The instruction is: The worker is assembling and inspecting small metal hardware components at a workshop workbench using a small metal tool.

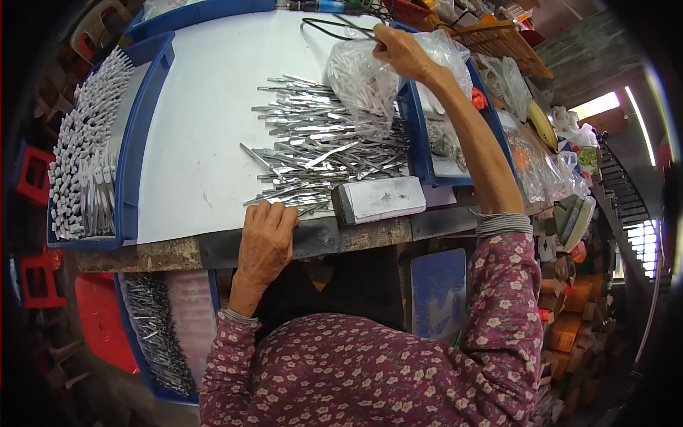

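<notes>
My right hand (407, 53) reaches across to the far side of the table, its fingers closed at a looped black cord (334, 30). Just under it sits a clear plastic bag (363, 82) with pale slender pieces inside. My left hand (269, 231) is at the table's near edge, fingers curled and close together; whatever they hold, if anything, is hidden. Beyond its fingertips spreads a loose heap of shiny metal strips (320, 146), partly covered by the bag. A white-topped dark block (380, 199) lies at the near edge, right of the heap.
A blue tray (146, 132) on the left holds many white-ended pieces (89, 142). Another blue tray (420, 142) with bags stands right of the heap. Below the table edge, a blue bin (203, 306) contains dark metal pieces (160, 331). A red stool (103, 320) stands beside it.
</notes>
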`<move>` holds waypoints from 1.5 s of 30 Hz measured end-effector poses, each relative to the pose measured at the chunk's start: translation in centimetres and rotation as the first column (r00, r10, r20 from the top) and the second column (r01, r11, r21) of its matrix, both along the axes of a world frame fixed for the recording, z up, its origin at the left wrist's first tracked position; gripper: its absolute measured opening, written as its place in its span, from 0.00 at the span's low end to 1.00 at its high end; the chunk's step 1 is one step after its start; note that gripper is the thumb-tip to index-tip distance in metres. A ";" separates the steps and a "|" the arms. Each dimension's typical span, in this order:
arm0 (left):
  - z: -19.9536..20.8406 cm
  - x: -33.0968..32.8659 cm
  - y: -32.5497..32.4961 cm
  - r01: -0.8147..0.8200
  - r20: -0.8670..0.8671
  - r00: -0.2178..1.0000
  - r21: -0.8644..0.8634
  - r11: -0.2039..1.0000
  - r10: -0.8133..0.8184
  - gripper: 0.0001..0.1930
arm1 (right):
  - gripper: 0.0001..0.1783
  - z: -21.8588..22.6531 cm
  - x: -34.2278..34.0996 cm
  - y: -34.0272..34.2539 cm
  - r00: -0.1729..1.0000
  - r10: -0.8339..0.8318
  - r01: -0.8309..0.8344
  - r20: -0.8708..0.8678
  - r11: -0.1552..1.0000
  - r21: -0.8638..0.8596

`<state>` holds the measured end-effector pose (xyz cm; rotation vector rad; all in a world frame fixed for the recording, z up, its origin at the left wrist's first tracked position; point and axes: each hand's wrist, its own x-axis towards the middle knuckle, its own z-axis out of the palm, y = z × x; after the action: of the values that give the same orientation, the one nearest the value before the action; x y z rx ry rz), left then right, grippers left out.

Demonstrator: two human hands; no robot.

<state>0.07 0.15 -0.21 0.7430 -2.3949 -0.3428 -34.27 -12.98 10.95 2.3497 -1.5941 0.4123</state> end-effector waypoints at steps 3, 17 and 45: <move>0.0 -0.1 0.0 0.003 -0.004 1.000 -0.003 1.000 -0.003 0.07 | 0.14 1.6 0.0 0.2 1.000 -0.026 0.026 0.016 1.000 -0.001; 0.1 -0.7 -0.1 0.030 -0.033 0.999 -0.034 0.999 -0.032 0.07 | 0.12 6.4 -0.5 3.2 0.972 -0.173 0.170 0.160 0.985 0.028; -0.2 -0.5 0.1 0.017 0.028 0.999 -0.039 0.999 -0.016 0.08 | 0.13 6.5 -9.2 19.8 0.782 -0.376 0.363 0.497 0.923 0.127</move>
<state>-0.44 0.28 -0.42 0.7145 -2.4280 -0.2933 -43.48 6.85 17.45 1.9535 -2.2507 0.9947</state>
